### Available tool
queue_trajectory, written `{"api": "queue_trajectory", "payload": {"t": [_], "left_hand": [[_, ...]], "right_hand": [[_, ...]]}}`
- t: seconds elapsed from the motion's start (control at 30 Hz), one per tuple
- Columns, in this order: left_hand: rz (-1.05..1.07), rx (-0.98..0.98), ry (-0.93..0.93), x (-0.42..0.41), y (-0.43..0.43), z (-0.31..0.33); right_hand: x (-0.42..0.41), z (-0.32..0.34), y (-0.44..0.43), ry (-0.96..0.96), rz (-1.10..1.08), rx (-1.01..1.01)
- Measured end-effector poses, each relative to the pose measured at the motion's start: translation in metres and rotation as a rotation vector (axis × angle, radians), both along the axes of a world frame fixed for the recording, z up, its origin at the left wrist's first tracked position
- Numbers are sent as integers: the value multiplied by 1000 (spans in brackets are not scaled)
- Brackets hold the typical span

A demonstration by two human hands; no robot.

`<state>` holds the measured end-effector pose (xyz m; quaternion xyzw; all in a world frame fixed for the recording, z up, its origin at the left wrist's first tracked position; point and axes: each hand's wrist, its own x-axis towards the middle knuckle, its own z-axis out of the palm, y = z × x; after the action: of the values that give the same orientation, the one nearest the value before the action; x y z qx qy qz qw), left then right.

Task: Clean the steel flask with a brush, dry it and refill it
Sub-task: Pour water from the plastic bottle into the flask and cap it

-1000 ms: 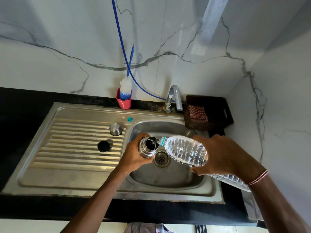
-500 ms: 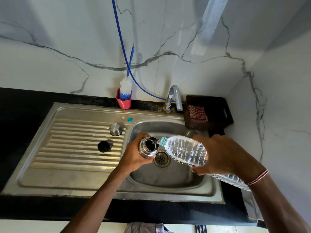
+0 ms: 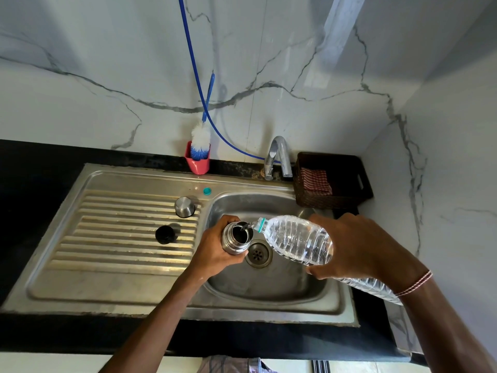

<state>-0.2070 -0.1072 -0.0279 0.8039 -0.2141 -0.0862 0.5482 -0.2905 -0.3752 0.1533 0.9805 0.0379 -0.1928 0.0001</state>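
Refill step: the fingers of my left hand point(image 3: 215, 254) grip the steel flask point(image 3: 236, 239) over the sink point(image 3: 269, 290). My right hand point(image 3: 357, 246) clasps a tilted water bottle point(image 3: 294, 238), pouring in. Next, I judge, level the bottle before overflow.

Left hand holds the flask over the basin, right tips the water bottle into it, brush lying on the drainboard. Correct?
One error: head view shows the brush standing in the red holder behind the sink. The left hand holds the flask; the right hand tips the water bottle into it.
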Motion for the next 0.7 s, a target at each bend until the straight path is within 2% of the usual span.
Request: {"api": "queue_trajectory", "payload": {"t": [0.7], "left_hand": [[9, -5, 7, 0, -2, -2]], "right_hand": [[1, 3, -1, 11, -15, -2]]}}
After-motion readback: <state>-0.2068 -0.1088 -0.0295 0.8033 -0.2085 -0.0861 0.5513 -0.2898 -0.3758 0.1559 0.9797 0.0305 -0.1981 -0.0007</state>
